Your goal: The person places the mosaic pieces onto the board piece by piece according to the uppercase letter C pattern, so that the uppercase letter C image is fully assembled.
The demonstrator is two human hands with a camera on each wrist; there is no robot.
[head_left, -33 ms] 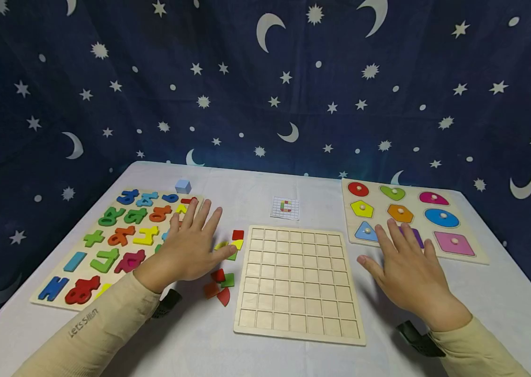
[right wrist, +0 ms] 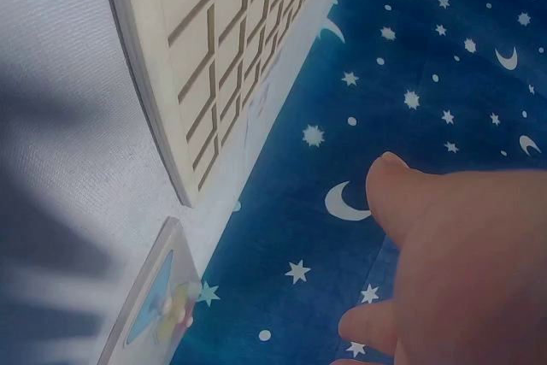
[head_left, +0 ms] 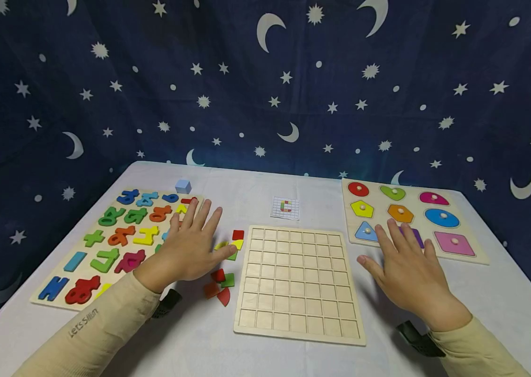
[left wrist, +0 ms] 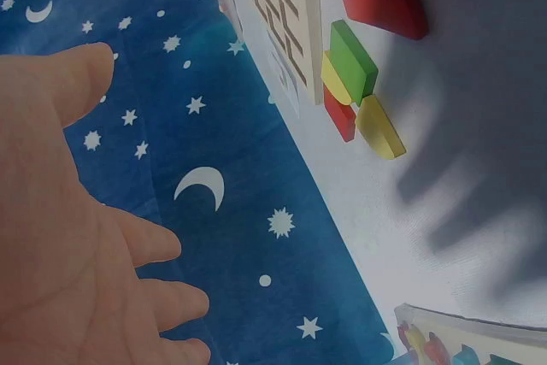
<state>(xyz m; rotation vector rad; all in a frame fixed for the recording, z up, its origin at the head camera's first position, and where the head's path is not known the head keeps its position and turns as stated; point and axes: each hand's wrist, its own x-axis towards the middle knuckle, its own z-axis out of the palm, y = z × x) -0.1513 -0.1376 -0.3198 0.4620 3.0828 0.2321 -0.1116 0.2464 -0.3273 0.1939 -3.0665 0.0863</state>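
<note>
Grid board (head_left: pixel 302 289) mid-bench (head_left: pixel 322 196); no piece seated in it, every cell bare in the head view; coloured pieces lie loose just left of it in two small clusters; farther one has a red square (head_left: pixel 238 234), yellow piece (head_left: pixel 238 243), others partly behind the left thumb; nearer one has a green square (head_left: pixel 227 280), an orange piece (head_left: pixel 211 290) and two red ones.

Small card (head_left: pixel 286 207) just beyond the grid board's far edge, printed with a coloured pattern; judged from all this, work on the board looks unstarted, the pieces in view all left off it.

Left hand (head_left: pixel 187 248) to the left of the grid board; grip spread, thumb out, pinching nothing; right hand (head_left: pixel 411 275) to its right, grip spread likewise; both seem raised, shadows below.

Letter board (head_left: pixel 79 274) farther left of the grid board, partly under the left hand; shape board (head_left: pixel 375 201) beyond and right; blue block (head_left: pixel 182 186) beyond and left.

Against the earlier head frame, no change made out; hands, pieces, card all as they were.
</note>
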